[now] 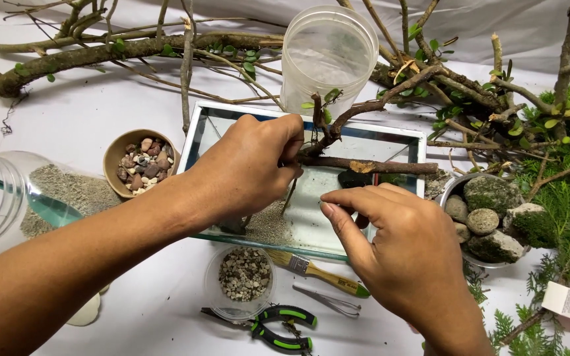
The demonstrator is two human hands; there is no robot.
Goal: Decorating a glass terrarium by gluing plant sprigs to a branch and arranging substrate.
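A rectangular glass tank (pixel 390 136) lies on the white table with a patch of grey sand (pixel 270 224) in its near left corner. My left hand (pixel 245 165) grips a brown forked branch (pixel 371 166) with a few small green leaves, holding it over the tank. My right hand (pixel 397 244) hovers at the tank's near right side, thumb and fingers curled close to a dark stone (pixel 354 178) inside. I cannot tell whether the fingers pinch anything.
A wooden bowl of reddish pebbles (pixel 141 161) and a tipped jar of sand (pixel 8 198) lie left. Gravel cup (pixel 244 273), brush (pixel 318 269), tweezers (pixel 330 301) and green-handled pliers (pixel 278 326) lie in front. A bowl of mossy rocks (pixel 486 221), green fronds and bare branches fill the right and back. An upright plastic jar (pixel 328 53) stands behind.
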